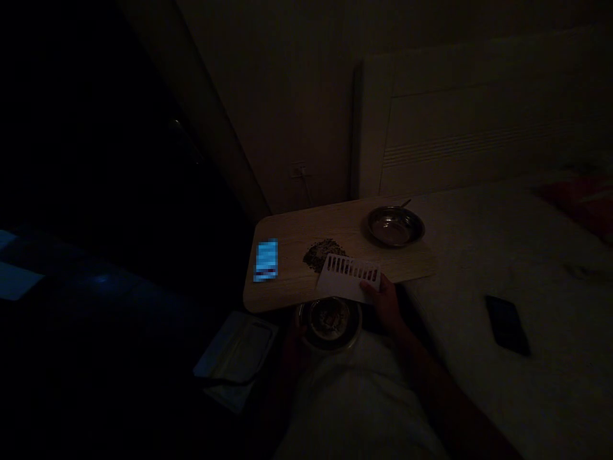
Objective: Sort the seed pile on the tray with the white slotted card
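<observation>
My right hand point(380, 299) grips the right end of a flat white slotted scraper point(342, 284), thumb on top. The scraper rests at the front of a small wooden table point(287, 297), its slotted edge against a pile of dark, seed-like bits point(318, 253). Just below the table's front edge is a round metal bowl point(353, 332) with dark contents that I cannot make out. My left hand point(297, 338), very dim, is closed at the bowl's left rim; most of its fingers are lost in shadow.
A shiny metal basin point(395, 233) with a handle sticking out stands at the table's back right. A lit phone point(266, 260) lies on the left. A dark phone point(507, 324) lies on the bed point(460, 255). A pale box-like object point(234, 358) is low left.
</observation>
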A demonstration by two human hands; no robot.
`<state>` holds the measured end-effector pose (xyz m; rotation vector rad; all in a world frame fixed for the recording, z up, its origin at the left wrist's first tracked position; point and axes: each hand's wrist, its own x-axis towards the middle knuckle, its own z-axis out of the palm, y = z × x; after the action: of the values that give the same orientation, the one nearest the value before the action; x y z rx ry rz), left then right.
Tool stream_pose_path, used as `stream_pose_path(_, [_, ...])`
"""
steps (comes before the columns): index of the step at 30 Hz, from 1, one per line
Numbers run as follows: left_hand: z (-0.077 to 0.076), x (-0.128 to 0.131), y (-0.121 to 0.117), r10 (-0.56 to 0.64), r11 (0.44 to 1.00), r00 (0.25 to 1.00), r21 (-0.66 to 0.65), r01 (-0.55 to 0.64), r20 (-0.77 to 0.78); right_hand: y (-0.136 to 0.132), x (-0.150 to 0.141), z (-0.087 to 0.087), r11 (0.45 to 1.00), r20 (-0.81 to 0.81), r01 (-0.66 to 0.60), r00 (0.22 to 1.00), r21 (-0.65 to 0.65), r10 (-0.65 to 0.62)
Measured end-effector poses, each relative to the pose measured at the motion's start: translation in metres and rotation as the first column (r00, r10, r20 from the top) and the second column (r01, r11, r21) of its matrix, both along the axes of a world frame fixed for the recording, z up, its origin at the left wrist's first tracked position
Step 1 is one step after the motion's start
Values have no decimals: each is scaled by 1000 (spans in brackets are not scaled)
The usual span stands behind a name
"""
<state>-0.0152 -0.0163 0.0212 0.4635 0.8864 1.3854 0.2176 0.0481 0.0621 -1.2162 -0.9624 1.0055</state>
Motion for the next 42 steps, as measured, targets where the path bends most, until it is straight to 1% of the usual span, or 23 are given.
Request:
stream_pose_path(4, [3, 1, 1, -34, 999, 998, 31, 33, 45, -1, 1, 2, 1000, 17, 7, 1000, 15, -8])
stream_pose_path(8, [-2, 0, 1, -62, 998, 996, 21, 61, 71, -2, 2, 4, 1000, 42, -21, 999, 14, 20])
stream_pose_path(14, [-17, -5, 2, -20, 1000, 997, -19, 21, 68, -3, 3, 5, 1000, 64, -20, 998, 1, 20])
stream_pose_path(17, [-18, -6, 1, -8, 998, 998, -61, 12, 66, -4, 6, 7, 999, 62, -50, 997, -7, 50])
stream_pose_path(19, [-15, -6, 1, -14, 998, 997, -54, 18, 70, -3, 12, 10, 999, 59, -53, 997, -10, 53])
stream_pose_path(23, [-13, -6, 1, -35, 999, 998, 9, 35, 58, -4, 31, 16, 1000, 105, -14, 994, 11, 13])
stream_pose_path(27, [-18, -8, -1, -48, 999, 999, 5, 48, 18, -6, 57, 23, 999, 160, 37, 986, 28, -41])
stream_pose_path(31, [-19, -10, -3, -35, 999, 999, 27, 36, -30, -9, 79, 31, 986, 263, 149, 951, 78, -165])
stream_pose_path(33, [-17, -10, -3, -30, 999, 998, 24, 31, -47, -10, 86, 35, 981, 330, 168, 925, 93, -190])
stream_pose_path(38, [-14, -8, -4, -25, 999, 999, -25, 24, -36, -12, 85, 45, 979, 432, 149, 881, 138, -195])
stream_pose_path(42, [-12, -7, -2, -15, 1000, 999, -3, 15, -37, -13, 74, 50, 975, 495, 141, 844, 170, -208])
